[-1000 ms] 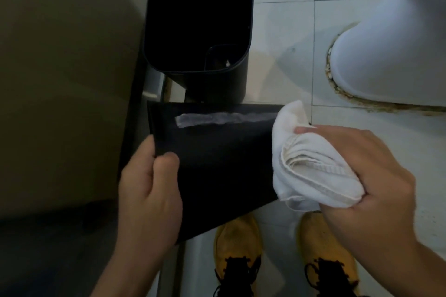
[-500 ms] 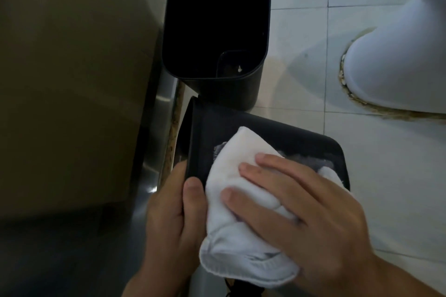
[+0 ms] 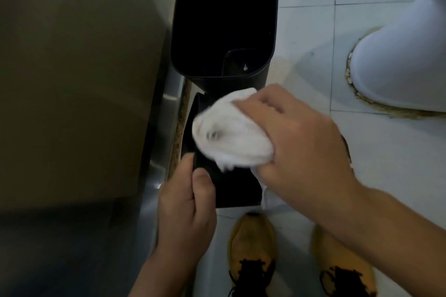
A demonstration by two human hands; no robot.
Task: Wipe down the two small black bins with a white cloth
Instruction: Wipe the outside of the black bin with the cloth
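My left hand (image 3: 185, 205) grips the near left edge of a small black bin (image 3: 231, 188), thumb on its upper face, and holds it tilted above the floor. My right hand (image 3: 296, 149) grips a bunched white cloth (image 3: 229, 135) and presses it on the bin's upper face, covering much of it. The second black bin (image 3: 224, 19) stands upright and open just beyond, with a small white speck at its bottom.
White floor tiles (image 3: 309, 31) spread to the right. A white toilet base (image 3: 398, 60) with a stained rim stands at the far right. A dark wall or door with a metal edge (image 3: 166, 113) runs along the left. My yellow shoes (image 3: 251, 251) are below.
My right hand has carried the cloth from the bin's right side onto its upper face and up toward its far end. The left hand has turned the bin and keeps its grip.
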